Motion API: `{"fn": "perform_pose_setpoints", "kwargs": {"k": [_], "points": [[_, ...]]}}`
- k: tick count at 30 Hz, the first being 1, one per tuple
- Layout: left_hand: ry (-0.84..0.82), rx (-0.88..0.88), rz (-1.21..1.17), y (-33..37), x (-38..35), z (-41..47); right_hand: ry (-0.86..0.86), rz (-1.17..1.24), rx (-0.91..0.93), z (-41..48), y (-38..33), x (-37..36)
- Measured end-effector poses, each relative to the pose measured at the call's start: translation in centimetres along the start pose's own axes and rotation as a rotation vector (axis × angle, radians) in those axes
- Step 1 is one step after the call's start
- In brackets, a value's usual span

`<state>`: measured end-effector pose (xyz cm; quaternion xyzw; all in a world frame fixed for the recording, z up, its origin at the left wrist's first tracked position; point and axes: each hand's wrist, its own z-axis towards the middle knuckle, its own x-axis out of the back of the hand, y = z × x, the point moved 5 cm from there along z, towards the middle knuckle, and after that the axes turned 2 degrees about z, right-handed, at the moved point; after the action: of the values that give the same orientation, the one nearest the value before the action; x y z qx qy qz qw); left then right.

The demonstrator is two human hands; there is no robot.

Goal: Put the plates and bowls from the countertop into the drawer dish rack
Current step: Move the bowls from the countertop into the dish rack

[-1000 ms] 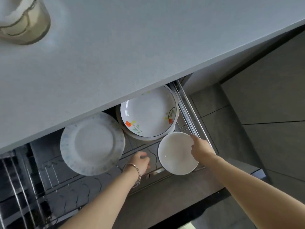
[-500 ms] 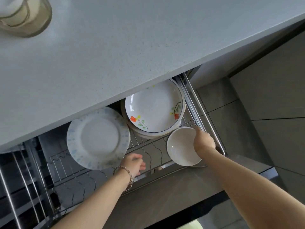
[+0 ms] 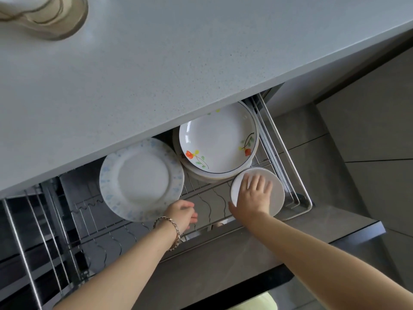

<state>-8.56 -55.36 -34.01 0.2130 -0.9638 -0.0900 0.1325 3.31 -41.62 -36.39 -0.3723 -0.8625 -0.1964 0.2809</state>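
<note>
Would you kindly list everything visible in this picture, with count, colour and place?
Pale speckled countertop: one, grey, across the top.
Glass container: one, clear-beige, countertop's far left corner.
Metal wire drawer dish rack: one, silver, pulled out below the countertop.
Blue-patterned round plate: one, white, rack's left part.
Flower-painted dishes: a stack, white, rack's back right.
Small plain dish: one, white, rack's front right, under the right hand.
Bracelet: one, metallic, left wrist.
Left hand: over the rack's front.
Right hand: flat on the small dish.

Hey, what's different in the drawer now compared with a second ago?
The right hand has shifted from gripping the small white bowl's right edge to lying flat and open over it, at the rack's front right. The left hand still hovers by the blue-speckled plate. The flowered plates haven't moved.
</note>
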Motion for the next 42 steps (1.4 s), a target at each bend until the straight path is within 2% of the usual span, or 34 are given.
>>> {"fn": "perform_pose_setpoints", "kwargs": {"k": [3, 7, 10, 19, 23, 28, 32, 37, 39, 42], "points": [[0.026, -0.002, -0.003, -0.7, 0.7, 0.1, -0.046, 0.059, -0.083, 0.3, -0.9, -0.5], [0.023, 0.023, -0.010, -1.6, 1.2, 0.0, -0.059, 0.155, -0.023, 0.5, -1.3, -0.9], [0.028, 0.029, 0.006, -2.0, 1.4, -0.2, -0.077, 0.201, -0.062, 0.8, 0.1, -1.1], [0.021, -0.003, 0.016, -1.5, 1.9, -0.6, -0.095, 0.151, -0.074, 0.4, 0.5, -1.3], [0.024, -0.056, 0.059, -0.3, 3.0, -1.8, -0.136, 0.127, -0.094, -0.8, 0.6, 0.2], [0.049, -0.225, 0.080, 2.7, 6.4, -5.5, -0.087, 0.088, 0.065, -4.8, -1.4, 6.1], [0.101, -0.422, -0.026, 6.5, 12.3, -11.0, -0.035, 0.248, 0.213, -9.1, -5.4, 14.3], [0.288, -0.585, -0.141, 10.2, 22.8, -15.6, 0.161, 0.425, 0.402, -13.0, -12.7, 25.7], [0.350, -0.588, -0.200, 11.1, 26.6, -16.1, 0.178, 0.611, 0.419, -12.8, -15.8, 29.4], [0.395, -0.577, -0.235, 11.9, 30.5, -15.7, 0.070, 1.081, 0.333, -10.7, -20.0, 33.1]]}}
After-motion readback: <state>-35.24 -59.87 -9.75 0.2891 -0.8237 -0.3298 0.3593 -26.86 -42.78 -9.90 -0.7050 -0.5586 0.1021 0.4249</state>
